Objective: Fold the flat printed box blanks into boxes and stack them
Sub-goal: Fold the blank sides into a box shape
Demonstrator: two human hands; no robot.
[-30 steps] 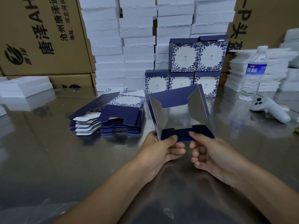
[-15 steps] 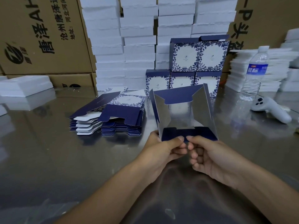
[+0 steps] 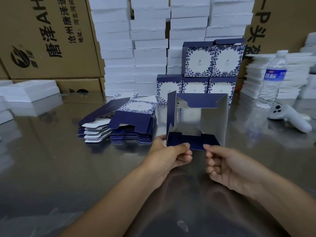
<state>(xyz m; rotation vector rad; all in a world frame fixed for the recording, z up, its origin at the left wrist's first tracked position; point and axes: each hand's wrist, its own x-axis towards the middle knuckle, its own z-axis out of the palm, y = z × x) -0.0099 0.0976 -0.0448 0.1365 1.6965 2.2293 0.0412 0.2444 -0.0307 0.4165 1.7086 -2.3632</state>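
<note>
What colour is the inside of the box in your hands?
Shiny silver, with dark blue flaps; the head view shows the box best.

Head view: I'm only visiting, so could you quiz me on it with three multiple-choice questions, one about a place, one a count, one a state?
1. Where does the water bottle stand?
A) to the right of the finished boxes
B) on the floor
C) on top of them

2. How many finished boxes are stacked?
A) three
B) five
C) eight

3. The held box is:
A) still flat
B) opened up, with its flaps unclosed
C) fully closed

Answers:
1 A: it stands to their right, beside the white controller.
2 B: three sit in the bottom row and two on top.
3 B: its silver inside shows while the left hand and right hand hold its near flap.
</note>
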